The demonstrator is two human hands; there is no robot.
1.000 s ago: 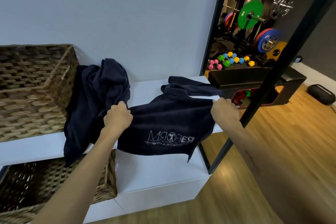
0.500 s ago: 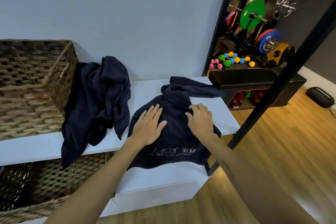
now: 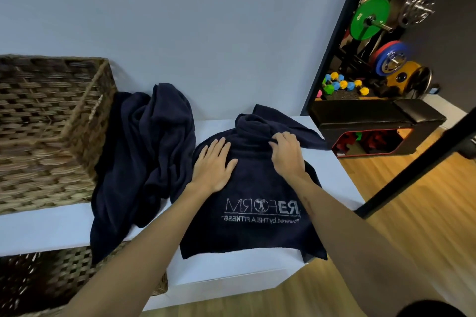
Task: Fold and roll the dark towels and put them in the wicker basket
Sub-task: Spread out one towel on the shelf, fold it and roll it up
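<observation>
A dark navy towel [image 3: 255, 234] with a pale printed logo lies spread on the white bench [image 3: 332, 175], its near edge hanging over the front. My left hand [image 3: 215, 166] presses flat on its left part with straight fingers. My right hand [image 3: 287, 153] has its fingers curled into the bunched far part of this towel. A second dark towel [image 3: 144, 157] lies crumpled to the left, draped over the bench edge beside the wicker basket [image 3: 51, 131], which stands on the bench's left end.
Another wicker basket [image 3: 64, 275] sits in the shelf under the bench. A black frame post [image 3: 417, 162] crosses at the right. Behind it stand a black padded bench [image 3: 373, 121], coloured dumbbells and weight plates on a wooden floor.
Both hands let go of the held-up towel and laid it on the bench. The left hand then flattened on it; the right hand moved further back and curled into the bunched part.
</observation>
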